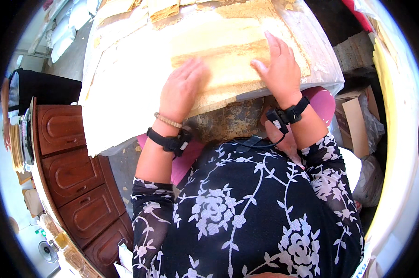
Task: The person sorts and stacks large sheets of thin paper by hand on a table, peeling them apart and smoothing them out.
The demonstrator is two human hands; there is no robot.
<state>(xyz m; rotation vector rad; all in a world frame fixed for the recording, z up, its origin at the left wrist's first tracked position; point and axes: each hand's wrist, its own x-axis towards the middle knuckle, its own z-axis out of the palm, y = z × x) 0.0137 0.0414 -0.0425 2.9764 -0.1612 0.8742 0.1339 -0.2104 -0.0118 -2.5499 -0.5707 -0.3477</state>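
A tan, fibrous-looking sheet with a brown streak across it (228, 54) lies flat on the table before me; I cannot tell its material. At its near left corner is my left hand (179, 88), palm down, fingers stretched out and somewhat blurred. My right hand (282, 69) rests at the right end of the sheet, with its fingers extended and the thumb apart. Neither hand grips anything that I can see. Beneath and to the left spreads a larger pale sheet (119, 92) with a ragged edge, washed out by bright light.
Folded tan pieces (163, 10) lie along the table's far side. Clear plastic (323, 51) covers the tabletop. Brown wooden cabinets (77, 178) stand left, near a person in dark clothes (49, 90). An open cardboard box (355, 125) and a plastic bag (369, 180) are on the right.
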